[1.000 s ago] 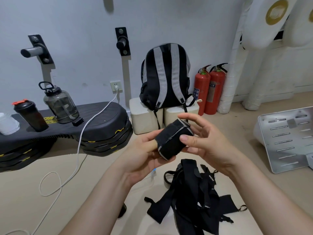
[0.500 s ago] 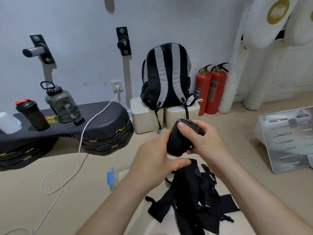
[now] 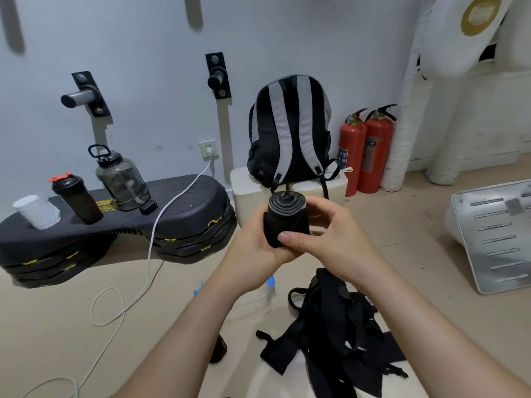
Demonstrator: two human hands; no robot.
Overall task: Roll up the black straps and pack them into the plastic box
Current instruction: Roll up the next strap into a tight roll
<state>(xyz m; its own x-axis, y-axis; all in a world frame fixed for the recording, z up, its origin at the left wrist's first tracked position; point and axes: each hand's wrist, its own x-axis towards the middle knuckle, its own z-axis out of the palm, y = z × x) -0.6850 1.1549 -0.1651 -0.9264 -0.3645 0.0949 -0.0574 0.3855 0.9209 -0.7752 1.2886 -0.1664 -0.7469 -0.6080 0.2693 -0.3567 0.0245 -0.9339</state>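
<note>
Pale blue-grey wall (image 3: 287, 38) behind, beige floor (image 3: 57, 326) below. Two black pegs (image 3: 218, 76) bolted to the wall. Backpack (image 3: 290, 133) upright on white blocks (image 3: 247, 188) against the wall. Two red extinguishers (image 3: 365, 150) just right of it, then white padded pipes (image 3: 402, 124).

Left side: black step platform (image 3: 178, 208) on stacked risers, carrying a white cup (image 3: 37, 211), a shaker (image 3: 76, 199) and a smoky jug (image 3: 122, 182). White cable (image 3: 149, 254) runs from the socket (image 3: 207, 146) over the platform and loops on the floor at left foreground. Right edge: grey metal plate (image 3: 494, 239), tilted, well apart from the hands.

Strap roll (image 3: 287, 219) held upright mid-frame, off the floor, in front of the blocks, spiral end up. Left grip (image 3: 253, 251) curled round its lower half, thumb across the front. Right grip (image 3: 339, 234) wrapped round the far side near the top. Both closed on the roll.

Loose straps (image 3: 330, 334) in a tangled heap on a white bench (image 3: 275, 383) at the bottom, partly under the right forearm. Clear box (image 3: 260, 300) with blue clips just left of the heap, mostly hidden by the left forearm; contents cannot be told.

Room to move: floor shows between heap and plate, and between platform and box, the latter crossed by cable. Bench's left edge lies near the box; its other edges run out of frame
</note>
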